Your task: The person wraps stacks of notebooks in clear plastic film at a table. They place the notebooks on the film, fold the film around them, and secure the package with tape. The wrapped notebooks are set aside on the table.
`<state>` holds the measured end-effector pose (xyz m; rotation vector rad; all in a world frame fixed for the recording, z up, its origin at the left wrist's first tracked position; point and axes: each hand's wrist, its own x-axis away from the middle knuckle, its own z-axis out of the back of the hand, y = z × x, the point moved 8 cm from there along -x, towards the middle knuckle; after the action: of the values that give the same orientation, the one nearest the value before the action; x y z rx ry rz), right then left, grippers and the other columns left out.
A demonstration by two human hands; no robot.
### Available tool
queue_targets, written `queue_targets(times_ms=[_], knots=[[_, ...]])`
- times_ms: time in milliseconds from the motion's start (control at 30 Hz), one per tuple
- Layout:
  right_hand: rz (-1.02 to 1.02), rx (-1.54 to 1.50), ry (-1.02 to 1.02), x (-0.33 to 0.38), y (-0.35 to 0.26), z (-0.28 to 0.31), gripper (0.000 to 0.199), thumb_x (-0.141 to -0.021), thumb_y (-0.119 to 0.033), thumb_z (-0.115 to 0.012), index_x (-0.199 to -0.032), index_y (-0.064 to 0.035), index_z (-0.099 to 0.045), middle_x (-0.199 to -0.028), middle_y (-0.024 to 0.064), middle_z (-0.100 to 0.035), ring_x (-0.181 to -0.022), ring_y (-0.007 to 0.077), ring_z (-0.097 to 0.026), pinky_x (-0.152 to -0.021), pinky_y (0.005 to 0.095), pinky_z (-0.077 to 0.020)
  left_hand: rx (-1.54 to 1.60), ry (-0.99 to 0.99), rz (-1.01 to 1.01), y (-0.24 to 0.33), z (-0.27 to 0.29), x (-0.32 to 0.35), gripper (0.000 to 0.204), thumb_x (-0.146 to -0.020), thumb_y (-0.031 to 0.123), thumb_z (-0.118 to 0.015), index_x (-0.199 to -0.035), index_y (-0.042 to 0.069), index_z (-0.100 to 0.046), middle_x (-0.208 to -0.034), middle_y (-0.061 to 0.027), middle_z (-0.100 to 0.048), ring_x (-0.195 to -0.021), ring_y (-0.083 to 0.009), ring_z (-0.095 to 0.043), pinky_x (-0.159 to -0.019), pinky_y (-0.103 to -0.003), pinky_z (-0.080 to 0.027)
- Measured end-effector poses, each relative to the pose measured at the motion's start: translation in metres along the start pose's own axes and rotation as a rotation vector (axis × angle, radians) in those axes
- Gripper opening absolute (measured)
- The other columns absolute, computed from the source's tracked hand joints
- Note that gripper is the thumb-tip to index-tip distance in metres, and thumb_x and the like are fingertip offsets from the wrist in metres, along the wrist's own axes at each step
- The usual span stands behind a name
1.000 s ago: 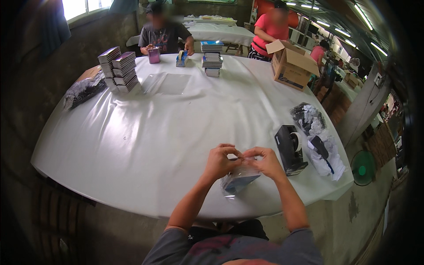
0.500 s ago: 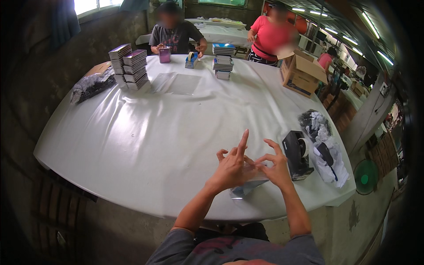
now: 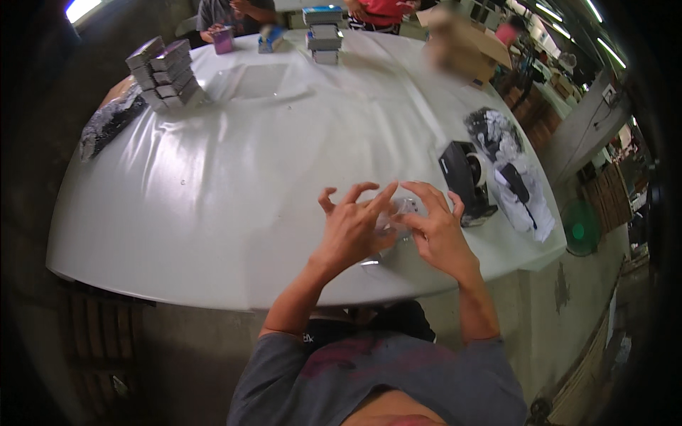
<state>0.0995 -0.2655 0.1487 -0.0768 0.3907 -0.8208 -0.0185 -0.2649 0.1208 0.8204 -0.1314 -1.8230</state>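
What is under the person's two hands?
Clear plastic shows between the left hand and right hand, over the white table; the rest beneath is mostly covered.

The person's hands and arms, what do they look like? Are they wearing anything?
The left grip and right grip are plain bare hands, with nothing that I can see worn on fingers or wrists. The left arm and right arm have short, dark grey sleeves, part of a shirt with reddish patches in front.
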Motion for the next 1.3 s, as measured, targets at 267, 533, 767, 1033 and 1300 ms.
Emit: queue_targets(times_ms=[267,533,767,1033,1300], knots=[[-0.073,-0.108,-0.01,0.034,0.013,0.002,0.047,-0.07,0.005,-0.057,-0.109,-0.0178,-0.066,-0.136,0.0053,-0.043,-0.124,0.0197,-0.042,-0.101,0.0511,-0.0227,-0.052,0.042,-0.067,0.011,0.006,0.008,0.018,-0.069,0.025,-0.074,-0.087,0.025,-0.072,-0.106,0.0087,-0.067,-0.117,-0.0142,-0.048,-0.095,-0.051,-0.015],[-0.677,-0.105,0.51,0.086,0.208,0.048,0.031,-0.087,-0.028,-0.063,-0.109,-0.0054,-0.063,-0.115,0.0128,-0.054,-0.094,0.0229,-0.054,-0.082,0.0321,-0.0432,-0.007,0.055,-0.091,0.016,-0.004,0.01,0.015,-0.07,0.018,-0.071,-0.085,0.015,-0.07,-0.1,0.0062,-0.065,-0.1,-0.0127,-0.057,-0.084,-0.037,-0.034],[-1.153,-0.595,0.028,0.112,0.278,-0.021,0.049,-0.083,-0.058,-0.057,-0.088,-0.0094,-0.065,-0.076,-0.0012,-0.055,-0.07,0.0132,-0.047,-0.058,0.0215,-0.0318,0.01,0.062,-0.128,0.016,-0.001,0.007,0.016,-0.068,0.016,-0.072,-0.084,0.015,-0.07,-0.096,0.0063,-0.064,-0.082,-0.0129,-0.058,-0.078,-0.032,-0.038],[-1.073,-1.078,0.176,0.127,0.291,-0.038,0.027,-0.082,-0.045,-0.063,-0.089,-0.0188,-0.063,-0.1,-0.0054,-0.055,-0.101,0.0145,-0.044,-0.076,0.0534,-0.0326,0.069,0.059,-0.092,0.013,0.0,0.008,0.016,-0.067,0.016,-0.072,-0.082,0.016,-0.07,-0.097,0.0074,-0.062,-0.082,-0.0134,-0.057,-0.073,-0.03,-0.039],[-1.022,-1.36,0.387,0.146,0.294,-0.051,0.029,-0.082,-0.038,-0.066,-0.096,-0.0126,-0.063,-0.11,0.0003,-0.054,-0.116,0.0221,-0.04,-0.081,0.0784,-0.0281,0.084,0.055,-0.087,0.012,-0.003,0.007,0.015,-0.069,0.018,-0.073,-0.083,0.017,-0.071,-0.095,0.0087,-0.062,-0.08,-0.0122,-0.055,-0.07,-0.029,-0.039]])
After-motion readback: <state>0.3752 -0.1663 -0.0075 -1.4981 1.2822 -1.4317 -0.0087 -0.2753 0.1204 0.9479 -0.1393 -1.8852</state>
